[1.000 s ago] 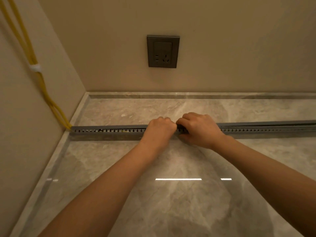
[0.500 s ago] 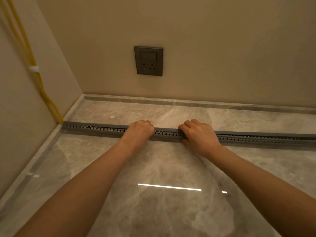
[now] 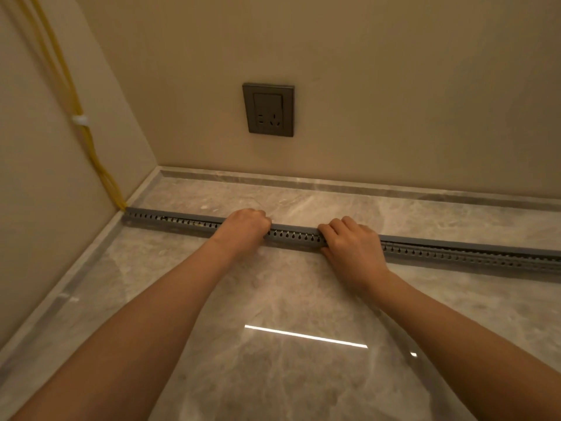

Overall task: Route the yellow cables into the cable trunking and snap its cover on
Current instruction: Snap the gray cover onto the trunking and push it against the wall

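Observation:
A long grey slotted cable trunking (image 3: 293, 235) lies across the marble floor from the left wall to the right edge of view. Yellow cables (image 3: 76, 101) run down the left wall, held by a white clip (image 3: 80, 120), and enter the trunking's left end (image 3: 127, 211). My left hand (image 3: 243, 227) is curled over the top of the trunking, fingers closed on it. My right hand (image 3: 352, 241) grips it a little to the right in the same way. Right of that hand the grey cover (image 3: 470, 247) sits slightly raised along the top.
A dark grey wall socket (image 3: 268, 110) is set in the back wall above the floor. A marble skirting (image 3: 334, 182) runs along both walls. The glossy floor (image 3: 288, 329) in front of the trunking reflects a strip of light.
My two hands have moved apart along the trunking: they were nearly touching one second ago and now leave a gap of slots between them. The view has shifted slightly.

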Demonstrator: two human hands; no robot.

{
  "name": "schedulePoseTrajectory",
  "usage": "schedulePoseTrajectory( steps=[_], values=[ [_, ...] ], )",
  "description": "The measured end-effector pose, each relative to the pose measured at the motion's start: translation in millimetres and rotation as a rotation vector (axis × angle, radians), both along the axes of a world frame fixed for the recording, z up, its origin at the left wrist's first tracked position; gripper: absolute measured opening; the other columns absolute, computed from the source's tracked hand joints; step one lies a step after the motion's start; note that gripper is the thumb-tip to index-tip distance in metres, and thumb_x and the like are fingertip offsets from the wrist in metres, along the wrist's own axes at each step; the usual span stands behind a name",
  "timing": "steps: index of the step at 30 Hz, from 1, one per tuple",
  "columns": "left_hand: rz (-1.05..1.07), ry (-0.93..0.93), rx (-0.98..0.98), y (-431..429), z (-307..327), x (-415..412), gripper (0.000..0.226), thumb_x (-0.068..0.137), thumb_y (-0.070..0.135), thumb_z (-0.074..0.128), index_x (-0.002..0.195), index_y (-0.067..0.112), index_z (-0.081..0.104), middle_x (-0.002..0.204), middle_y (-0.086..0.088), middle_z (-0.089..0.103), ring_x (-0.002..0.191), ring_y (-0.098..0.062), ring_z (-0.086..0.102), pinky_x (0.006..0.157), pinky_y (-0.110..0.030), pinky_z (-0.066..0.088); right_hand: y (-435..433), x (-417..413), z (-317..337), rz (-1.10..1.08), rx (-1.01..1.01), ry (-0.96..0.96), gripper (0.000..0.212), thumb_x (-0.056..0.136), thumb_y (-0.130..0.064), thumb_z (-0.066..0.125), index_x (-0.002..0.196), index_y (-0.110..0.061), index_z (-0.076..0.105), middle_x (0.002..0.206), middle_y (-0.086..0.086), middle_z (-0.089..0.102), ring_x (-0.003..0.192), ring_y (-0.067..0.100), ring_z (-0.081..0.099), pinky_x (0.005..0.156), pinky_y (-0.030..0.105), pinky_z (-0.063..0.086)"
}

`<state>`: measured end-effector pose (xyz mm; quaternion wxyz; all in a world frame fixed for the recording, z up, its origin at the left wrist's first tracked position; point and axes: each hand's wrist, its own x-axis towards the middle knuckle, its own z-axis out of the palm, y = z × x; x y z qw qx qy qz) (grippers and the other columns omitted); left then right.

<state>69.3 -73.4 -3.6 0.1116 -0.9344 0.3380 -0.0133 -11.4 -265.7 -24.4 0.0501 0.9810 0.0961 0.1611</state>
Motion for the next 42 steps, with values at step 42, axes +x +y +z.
schedulePoseTrajectory(
  steps=[42],
  values=[
    [-0.167,-0.111,-0.124,-59,-6,-24,0.025,0.089,0.029,0.051,0.103,0.009,0.059,0.101,-0.006,0.062,0.092,-0.024,0.057,0.066,-0.032,0.038,-71,-15,6,0.038,0.124,0.06,0.032,0.079,-0.03,0.067,0.108,-0.016,0.065,0.099,0.002,0.067,0.093,0.023,0.057,0.059,0.03,0.039]
  ],
)
